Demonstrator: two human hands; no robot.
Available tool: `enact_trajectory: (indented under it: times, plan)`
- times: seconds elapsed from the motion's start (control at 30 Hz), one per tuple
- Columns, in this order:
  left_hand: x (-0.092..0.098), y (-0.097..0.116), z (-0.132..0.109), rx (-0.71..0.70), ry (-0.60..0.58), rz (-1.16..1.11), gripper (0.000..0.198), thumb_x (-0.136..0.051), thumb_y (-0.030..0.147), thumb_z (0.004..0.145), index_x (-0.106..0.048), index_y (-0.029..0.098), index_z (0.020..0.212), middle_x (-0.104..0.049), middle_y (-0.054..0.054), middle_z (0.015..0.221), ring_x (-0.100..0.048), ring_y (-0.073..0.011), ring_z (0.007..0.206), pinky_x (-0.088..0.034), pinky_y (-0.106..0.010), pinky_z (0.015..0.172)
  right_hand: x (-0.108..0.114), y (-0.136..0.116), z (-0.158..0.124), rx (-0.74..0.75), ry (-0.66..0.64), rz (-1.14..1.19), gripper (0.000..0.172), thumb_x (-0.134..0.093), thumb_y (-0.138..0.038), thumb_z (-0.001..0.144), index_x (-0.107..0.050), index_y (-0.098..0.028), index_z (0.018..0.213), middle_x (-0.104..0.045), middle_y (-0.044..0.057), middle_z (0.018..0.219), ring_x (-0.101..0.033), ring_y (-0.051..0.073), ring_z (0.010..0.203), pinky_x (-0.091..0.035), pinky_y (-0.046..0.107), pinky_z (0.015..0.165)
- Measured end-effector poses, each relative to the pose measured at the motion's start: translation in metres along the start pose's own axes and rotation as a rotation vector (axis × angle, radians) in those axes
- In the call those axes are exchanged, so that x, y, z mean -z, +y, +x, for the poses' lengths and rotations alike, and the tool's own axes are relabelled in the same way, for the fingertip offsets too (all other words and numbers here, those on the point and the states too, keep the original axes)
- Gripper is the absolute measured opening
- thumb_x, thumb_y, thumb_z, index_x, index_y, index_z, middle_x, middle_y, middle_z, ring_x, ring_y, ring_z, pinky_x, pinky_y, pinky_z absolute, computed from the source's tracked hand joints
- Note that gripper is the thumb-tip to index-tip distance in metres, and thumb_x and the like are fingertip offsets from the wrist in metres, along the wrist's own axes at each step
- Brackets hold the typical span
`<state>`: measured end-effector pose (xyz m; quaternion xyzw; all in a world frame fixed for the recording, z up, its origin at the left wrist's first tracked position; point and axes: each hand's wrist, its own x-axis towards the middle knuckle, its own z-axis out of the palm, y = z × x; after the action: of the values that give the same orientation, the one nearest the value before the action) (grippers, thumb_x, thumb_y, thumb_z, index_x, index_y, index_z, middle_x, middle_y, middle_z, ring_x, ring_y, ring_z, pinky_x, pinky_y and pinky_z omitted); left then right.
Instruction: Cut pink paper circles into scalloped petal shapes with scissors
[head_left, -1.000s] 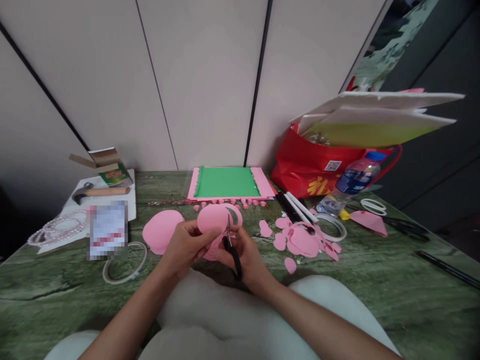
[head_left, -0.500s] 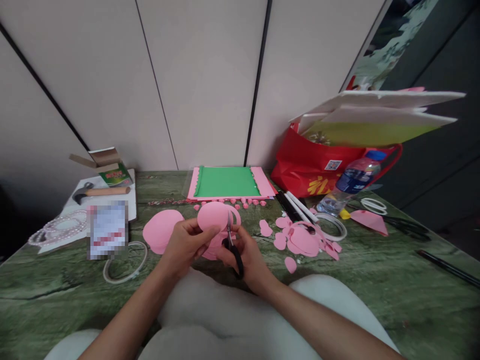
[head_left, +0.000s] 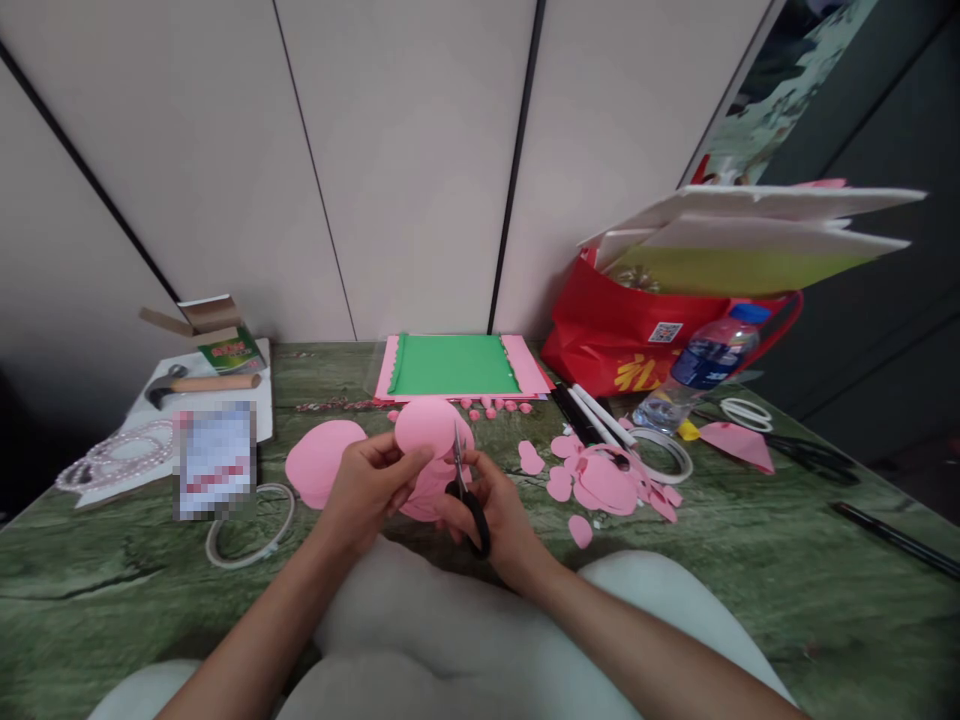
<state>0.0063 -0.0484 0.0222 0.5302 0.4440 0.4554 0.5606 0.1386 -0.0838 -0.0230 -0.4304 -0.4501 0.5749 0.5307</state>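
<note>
Between thumb and fingers, my left hand (head_left: 375,488) pinches a round pink paper piece (head_left: 424,428), held up over the table. My right hand (head_left: 499,510) is closed on black-handled scissors (head_left: 471,515), whose blades point away from me along the disc's right edge. A pink strip (head_left: 463,438) shows just right of the blades; whether it is still joined to the disc I cannot tell. More pink paper (head_left: 424,492) lies beneath my hands, partly hidden. Larger rounded pink sheets (head_left: 324,465) lie to the left of my left hand.
Pink scraps (head_left: 607,482) and a tape roll (head_left: 664,455) lie right, near pens (head_left: 592,415), a leaning bottle (head_left: 701,365) and a red bag (head_left: 600,320). Green paper (head_left: 457,365) lies behind. Leftward are another tape roll (head_left: 251,525), a hammer (head_left: 217,383) and bead strings (head_left: 120,455).
The pink strip right of the blades has shifted slightly inward and looks less like a loop. Both hands stay in nearly the same place, with the disc and scissors still held.
</note>
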Motion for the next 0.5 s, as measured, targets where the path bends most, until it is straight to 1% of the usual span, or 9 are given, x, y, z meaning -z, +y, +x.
enact_trajectory:
  times: [0.2,0.3,0.4,0.5]
  plan:
    - [0.0,0.0014,-0.0001,-0.003,0.003,-0.032,0.026,-0.072,0.03,0.063,-0.053,0.015,0.055,-0.042,0.009,0.038,-0.03,-0.0013,0.03,-0.018,-0.015,0.031,-0.0001,-0.0004,0.0003,0.006,-0.028,0.023,0.051,-0.075,-0.041,0.059,-0.043,-0.022,0.093,-0.048,-0.014,0.037,-0.043,0.009,0.032,-0.035,0.019,0.037]
    - [-0.0009,0.0023,-0.0002,-0.002,-0.025,-0.05,0.025,-0.072,0.031,0.064,-0.054,0.015,0.056,-0.045,0.008,0.039,-0.035,-0.0023,0.03,-0.023,-0.015,0.03,0.0003,0.0037,0.0003,0.026,-0.051,0.018,0.049,-0.073,-0.042,0.061,-0.043,-0.022,0.093,-0.047,-0.014,0.036,-0.044,0.009,0.033,-0.036,0.019,0.038]
    - [-0.0016,0.0013,-0.0002,0.026,-0.067,-0.067,0.024,-0.069,0.033,0.067,-0.057,0.015,0.058,-0.053,0.005,0.044,-0.042,-0.005,0.031,-0.029,-0.016,0.029,-0.0002,0.0067,-0.0007,0.039,-0.072,0.016,0.047,-0.071,-0.043,0.064,-0.043,-0.021,0.095,-0.049,-0.013,0.038,-0.043,0.009,0.032,-0.036,0.019,0.039]
    - [-0.0014,-0.0008,0.0003,0.036,-0.074,-0.064,0.025,-0.069,0.034,0.067,-0.059,0.013,0.057,-0.056,0.003,0.047,-0.044,-0.0056,0.031,-0.031,-0.017,0.028,-0.001,0.0064,-0.0023,0.033,-0.11,0.026,0.048,-0.07,-0.044,0.065,-0.043,-0.02,0.097,-0.053,-0.011,0.044,-0.043,0.008,0.033,-0.037,0.02,0.04]
